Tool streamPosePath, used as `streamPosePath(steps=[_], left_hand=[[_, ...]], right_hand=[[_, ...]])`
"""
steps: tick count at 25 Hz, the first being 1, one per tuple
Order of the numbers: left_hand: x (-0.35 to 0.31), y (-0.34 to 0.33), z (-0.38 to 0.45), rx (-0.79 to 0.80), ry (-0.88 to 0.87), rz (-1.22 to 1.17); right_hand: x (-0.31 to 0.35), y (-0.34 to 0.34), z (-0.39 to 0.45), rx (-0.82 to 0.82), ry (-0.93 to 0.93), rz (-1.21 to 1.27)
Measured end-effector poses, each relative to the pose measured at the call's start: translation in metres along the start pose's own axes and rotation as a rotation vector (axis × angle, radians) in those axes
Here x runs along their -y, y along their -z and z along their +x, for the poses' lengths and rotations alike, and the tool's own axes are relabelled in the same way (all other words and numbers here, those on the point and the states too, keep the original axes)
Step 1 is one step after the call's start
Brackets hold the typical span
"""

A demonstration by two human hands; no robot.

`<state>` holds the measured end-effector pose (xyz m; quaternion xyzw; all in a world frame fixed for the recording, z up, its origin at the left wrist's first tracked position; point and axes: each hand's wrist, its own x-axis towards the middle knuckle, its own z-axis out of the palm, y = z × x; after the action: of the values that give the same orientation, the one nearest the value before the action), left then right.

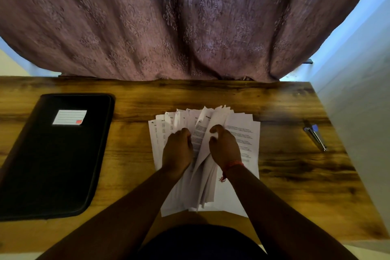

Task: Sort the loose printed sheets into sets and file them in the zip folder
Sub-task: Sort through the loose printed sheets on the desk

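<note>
A fanned pile of loose printed sheets [242, 133] lies on the wooden desk [130, 148] in front of me. My left hand [177, 150] rests on the left part of the fan with its fingers curled down over the paper. My right hand [224, 145], with a red thread at the wrist, grips a raised, bent sheet [203, 139] between thumb and fingers in the middle of the pile. The black zip folder [52, 160], closed, with a white label on its cover, lies flat at the left of the desk, apart from both hands.
A stapler with a blue end [315, 136] lies near the desk's right edge. A mauve patterned curtain [190, 21] hangs behind the desk's far edge. A pale wall [363, 101] borders the right side. Bare wood separates folder and sheets.
</note>
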<state>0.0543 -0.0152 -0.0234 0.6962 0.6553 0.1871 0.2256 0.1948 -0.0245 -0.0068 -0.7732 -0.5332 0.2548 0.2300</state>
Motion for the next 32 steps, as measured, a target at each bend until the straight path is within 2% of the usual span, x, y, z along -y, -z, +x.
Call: streamPosePath(steps=[3, 7, 10, 14, 26, 32], left_hand=[[0.001, 0.0, 0.002, -0.036, -0.122, 0.037], [-0.014, -0.001, -0.005, 0.104, -0.253, -0.12], [-0.015, -0.008, -0.005, 0.038, -0.155, -0.173], [0.004, -0.014, 0.003, -0.025, 0.064, -0.075], [0.002, -0.008, 0.001, 0.015, 0.038, -0.047], [0.0, -0.002, 0.002, -0.024, 0.034, -0.03]], right_hand=[[0.001, -0.003, 0.002, 0.01, -0.003, 0.033], [0.009, 0.001, 0.006, 0.038, -0.127, 0.302], [0.004, 0.005, 0.006, -0.002, -0.2, 0.286], [-0.003, 0.007, 0.005, -0.018, -0.247, 0.301], [0.0, 0.003, 0.003, -0.038, -0.227, 0.304], [0.006, 0.005, 0.001, -0.039, -0.178, 0.283]])
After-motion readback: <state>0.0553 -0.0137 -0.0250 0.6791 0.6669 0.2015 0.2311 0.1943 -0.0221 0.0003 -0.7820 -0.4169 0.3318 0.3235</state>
